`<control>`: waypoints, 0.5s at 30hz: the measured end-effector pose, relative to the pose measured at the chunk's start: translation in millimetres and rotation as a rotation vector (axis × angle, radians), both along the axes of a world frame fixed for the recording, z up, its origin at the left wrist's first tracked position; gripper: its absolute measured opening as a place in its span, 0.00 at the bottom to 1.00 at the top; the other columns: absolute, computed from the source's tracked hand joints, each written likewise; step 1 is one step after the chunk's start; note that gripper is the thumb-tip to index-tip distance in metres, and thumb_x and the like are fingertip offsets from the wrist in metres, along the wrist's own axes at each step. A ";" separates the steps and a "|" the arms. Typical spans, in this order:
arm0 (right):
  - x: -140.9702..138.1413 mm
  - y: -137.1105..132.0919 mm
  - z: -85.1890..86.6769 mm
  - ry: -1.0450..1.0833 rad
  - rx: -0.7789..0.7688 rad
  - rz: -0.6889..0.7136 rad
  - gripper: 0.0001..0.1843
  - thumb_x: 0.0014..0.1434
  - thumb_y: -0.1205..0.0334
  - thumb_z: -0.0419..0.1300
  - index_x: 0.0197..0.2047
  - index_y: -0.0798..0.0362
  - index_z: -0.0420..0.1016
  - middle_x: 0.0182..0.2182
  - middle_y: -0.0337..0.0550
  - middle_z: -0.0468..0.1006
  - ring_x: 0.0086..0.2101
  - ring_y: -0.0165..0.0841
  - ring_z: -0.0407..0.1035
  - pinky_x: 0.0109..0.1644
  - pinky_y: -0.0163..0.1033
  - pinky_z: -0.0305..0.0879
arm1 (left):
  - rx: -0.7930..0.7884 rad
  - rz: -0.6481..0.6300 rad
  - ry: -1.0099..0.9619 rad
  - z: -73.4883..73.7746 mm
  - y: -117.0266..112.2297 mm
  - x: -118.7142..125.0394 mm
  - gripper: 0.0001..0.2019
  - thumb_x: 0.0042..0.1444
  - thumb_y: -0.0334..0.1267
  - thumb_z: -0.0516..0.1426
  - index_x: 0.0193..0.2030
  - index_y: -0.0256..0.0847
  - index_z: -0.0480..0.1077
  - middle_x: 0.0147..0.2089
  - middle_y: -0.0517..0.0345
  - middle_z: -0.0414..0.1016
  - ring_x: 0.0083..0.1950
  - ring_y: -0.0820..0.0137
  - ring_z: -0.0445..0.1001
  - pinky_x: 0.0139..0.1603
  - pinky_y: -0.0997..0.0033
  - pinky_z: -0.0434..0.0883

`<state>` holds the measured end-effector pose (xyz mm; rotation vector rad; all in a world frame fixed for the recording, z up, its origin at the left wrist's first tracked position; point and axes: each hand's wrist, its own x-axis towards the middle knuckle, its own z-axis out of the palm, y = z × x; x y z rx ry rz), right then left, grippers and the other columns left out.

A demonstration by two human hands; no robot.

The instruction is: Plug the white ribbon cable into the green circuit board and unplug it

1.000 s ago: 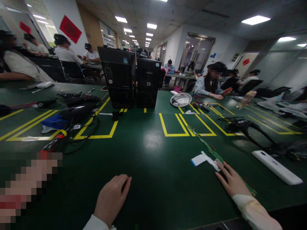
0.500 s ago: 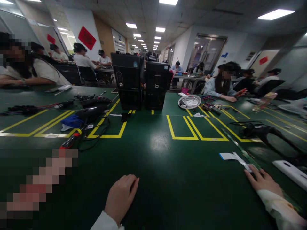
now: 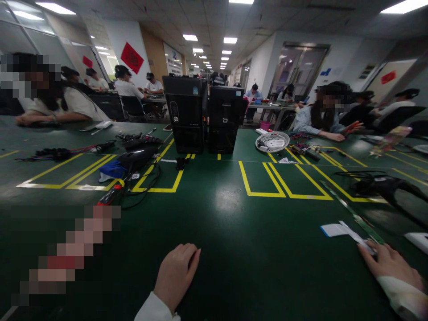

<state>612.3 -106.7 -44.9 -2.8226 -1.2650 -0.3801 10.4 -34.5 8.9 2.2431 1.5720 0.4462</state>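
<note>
Right hand [image 3: 391, 267] on a thin circuit board [image 3: 363, 225], right side of the bench [image 3: 267, 267]
Whether its fingers pinch the board or white ribbon cable [image 3: 336, 230], I cannot tell; the left hand's [image 3: 174, 273] fingers curl together, apparently empty; a sideways drag could crease the cable, hard pressing bend the board; yellow tape [image 3: 267, 195] marks the green surface; computer towers [image 3: 185, 113] stand behind; people [image 3: 334, 113] sit beyond under ceiling lights [image 3: 230, 40].

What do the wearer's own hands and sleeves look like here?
The left hand and right hand wear no gloves. The left sleeve is whitish and reaches the wrist; the right sleeve is pale too, with faint warm tints too blurred to call a pattern. Whether anything is worn at the wrists is unclear.
</note>
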 end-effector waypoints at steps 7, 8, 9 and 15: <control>-33.5 0.7 20.2 0.130 -0.019 0.035 0.44 0.57 0.40 0.28 0.58 0.63 0.65 0.59 0.67 0.58 0.60 0.56 0.50 0.52 0.63 0.56 | -0.002 0.001 -0.009 0.4 0.1 0.6 0.15 0.63 0.39 0.45 0.38 0.40 0.73 0.36 0.53 0.75 0.36 0.67 0.74 0.37 0.67 0.71; -33.4 1.1 19.2 0.117 -0.033 0.056 0.43 0.58 0.41 0.29 0.59 0.61 0.64 0.60 0.65 0.58 0.61 0.56 0.49 0.53 0.64 0.55 | -0.005 0.000 -0.012 0.2 0.1 0.5 0.15 0.63 0.39 0.45 0.38 0.39 0.73 0.36 0.53 0.75 0.36 0.67 0.74 0.37 0.67 0.71; -33.2 1.8 17.2 0.095 -0.041 0.087 0.41 0.58 0.42 0.30 0.60 0.59 0.63 0.61 0.63 0.57 0.62 0.55 0.47 0.54 0.65 0.53 | -0.008 -0.001 -0.015 0.1 0.2 0.5 0.15 0.63 0.39 0.45 0.39 0.39 0.73 0.36 0.52 0.75 0.36 0.67 0.74 0.37 0.68 0.71; -67.5 21.3 0.0 0.009 0.067 0.546 0.35 0.59 0.44 0.39 0.58 0.56 0.68 0.59 0.57 0.62 0.61 0.54 0.50 0.57 0.59 0.56 | -0.023 -0.005 -0.014 3.2 1.4 1.4 0.16 0.63 0.39 0.45 0.39 0.40 0.73 0.36 0.53 0.75 0.35 0.68 0.74 0.36 0.68 0.71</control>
